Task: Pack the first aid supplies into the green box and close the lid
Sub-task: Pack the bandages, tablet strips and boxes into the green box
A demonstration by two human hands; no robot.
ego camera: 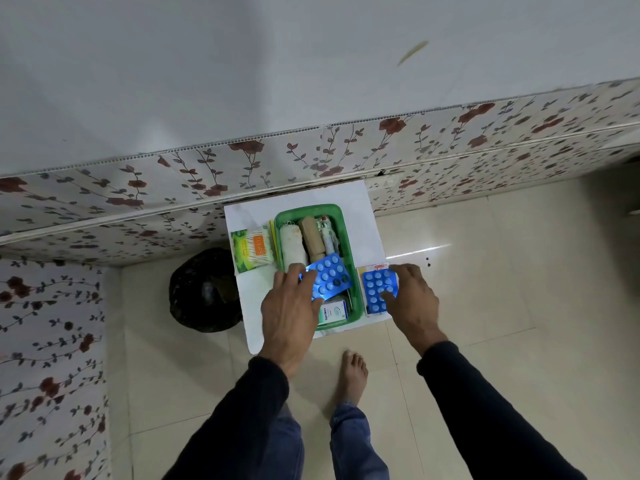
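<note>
The green box (313, 210) sits open on a small white table (360, 209). Inside lie a white bandage roll (292, 244), a tan roll (311, 237), a gauze pack (329, 237) and a small white carton (333, 313). My left hand (289, 310) holds a blue blister strip (330, 277) tilted over the box. My right hand (410, 299) grips a second blue blister strip (375, 291) that lies on the table just right of the box. A pack of cotton buds (252, 249) lies left of the box. I see no lid that I can tell apart.
A black bin bag (204, 289) stands on the floor left of the table. The floral-papered wall (138, 188) runs behind the table. My bare foot (353, 375) stands on the pale tiles just in front of it.
</note>
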